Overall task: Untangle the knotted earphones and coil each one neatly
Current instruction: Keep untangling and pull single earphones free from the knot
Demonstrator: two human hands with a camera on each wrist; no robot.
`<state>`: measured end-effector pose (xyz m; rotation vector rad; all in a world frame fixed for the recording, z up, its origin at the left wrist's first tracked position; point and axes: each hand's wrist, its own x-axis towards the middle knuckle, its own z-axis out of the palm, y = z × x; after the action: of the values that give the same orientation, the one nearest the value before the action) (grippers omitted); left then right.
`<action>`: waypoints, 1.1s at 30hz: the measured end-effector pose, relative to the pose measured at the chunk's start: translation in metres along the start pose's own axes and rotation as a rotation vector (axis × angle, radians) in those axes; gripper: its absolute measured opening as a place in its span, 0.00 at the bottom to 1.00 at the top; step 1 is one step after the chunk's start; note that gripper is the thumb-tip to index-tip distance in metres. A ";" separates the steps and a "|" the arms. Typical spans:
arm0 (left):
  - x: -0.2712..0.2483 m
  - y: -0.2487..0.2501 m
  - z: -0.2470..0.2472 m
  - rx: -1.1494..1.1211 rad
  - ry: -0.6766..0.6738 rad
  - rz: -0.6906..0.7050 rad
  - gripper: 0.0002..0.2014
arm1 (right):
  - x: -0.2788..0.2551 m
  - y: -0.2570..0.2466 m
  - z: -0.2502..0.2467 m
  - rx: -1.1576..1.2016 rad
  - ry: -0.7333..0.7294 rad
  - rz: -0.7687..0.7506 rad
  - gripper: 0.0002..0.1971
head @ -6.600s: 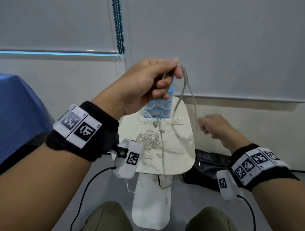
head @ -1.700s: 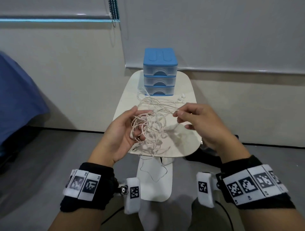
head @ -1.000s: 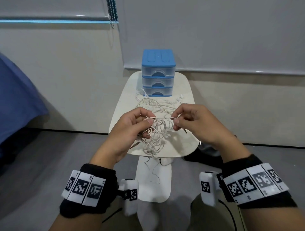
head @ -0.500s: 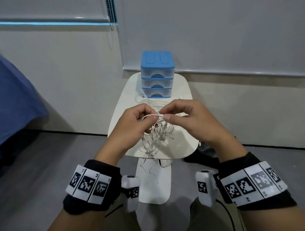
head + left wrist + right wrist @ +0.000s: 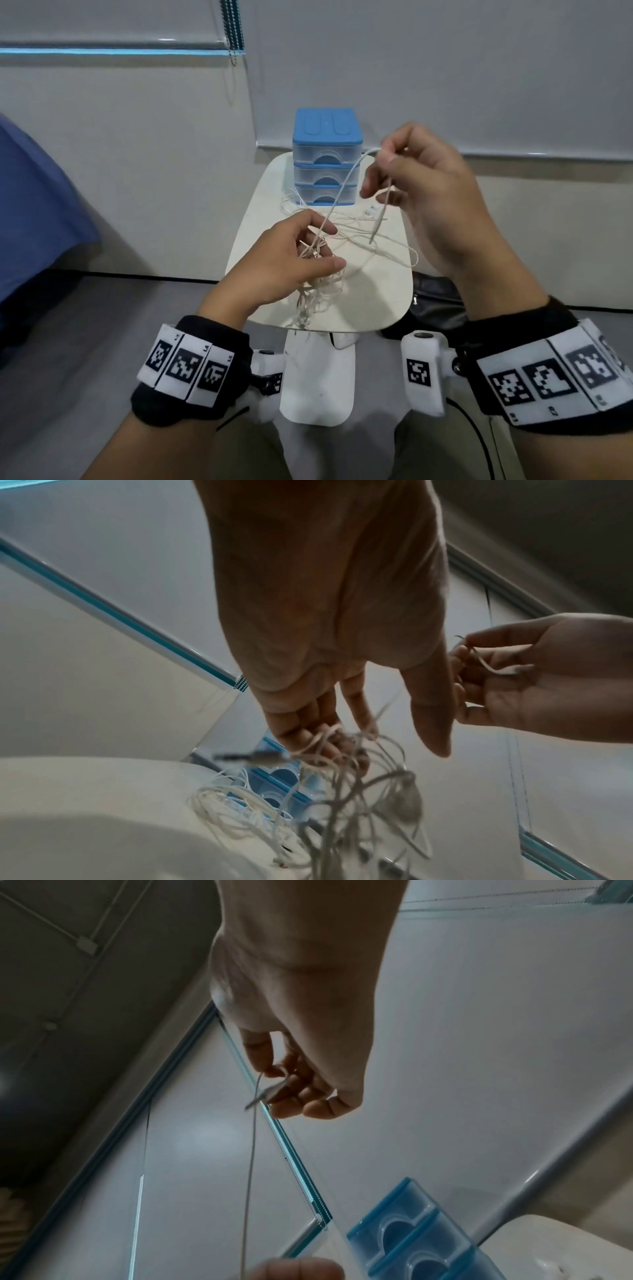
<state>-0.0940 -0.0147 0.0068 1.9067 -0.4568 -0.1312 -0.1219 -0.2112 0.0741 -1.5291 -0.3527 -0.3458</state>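
Untangling has barely begun: the left hand (image 5: 291,260) grips the knotted earphones (image 5: 317,291) above the surface (image 5: 383,294), while the right hand (image 5: 421,192) pinches one cord end (image 5: 349,174) drawn up from the bundle. More loose cable (image 5: 380,246) lies on the surface, apparently still uncoiled; no neat coil shows anywhere.

I see a small white table (image 5: 383,294) against the wall. Blue drawer box (image 5: 327,157) stands at its far edge. Loose earphones (image 5: 370,240) lie on top in front of it, earbuds (image 5: 371,210) just beside the box.
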 end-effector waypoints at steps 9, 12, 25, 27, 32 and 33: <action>0.003 -0.013 -0.007 -0.017 -0.059 -0.070 0.25 | 0.000 -0.016 -0.022 0.445 0.236 0.124 0.11; 0.004 -0.024 -0.007 0.219 -0.036 -0.027 0.33 | -0.004 -0.009 -0.022 0.371 0.275 0.233 0.13; 0.007 -0.051 -0.001 0.617 -0.214 0.056 0.31 | -0.025 0.041 -0.034 -0.884 -0.555 0.448 0.07; 0.006 -0.048 -0.003 0.576 -0.179 0.042 0.22 | -0.028 0.048 -0.031 -0.928 -0.636 0.484 0.05; 0.005 -0.042 -0.012 0.443 -0.054 0.022 0.10 | -0.032 0.059 -0.033 -0.848 -0.652 0.499 0.07; 0.006 -0.040 -0.013 0.405 -0.031 0.010 0.10 | -0.033 0.060 -0.033 -0.802 -0.648 0.503 0.08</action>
<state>-0.0746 0.0075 -0.0246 2.3004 -0.5444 -0.0644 -0.1256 -0.2431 0.0058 -2.4380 -0.3265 0.4883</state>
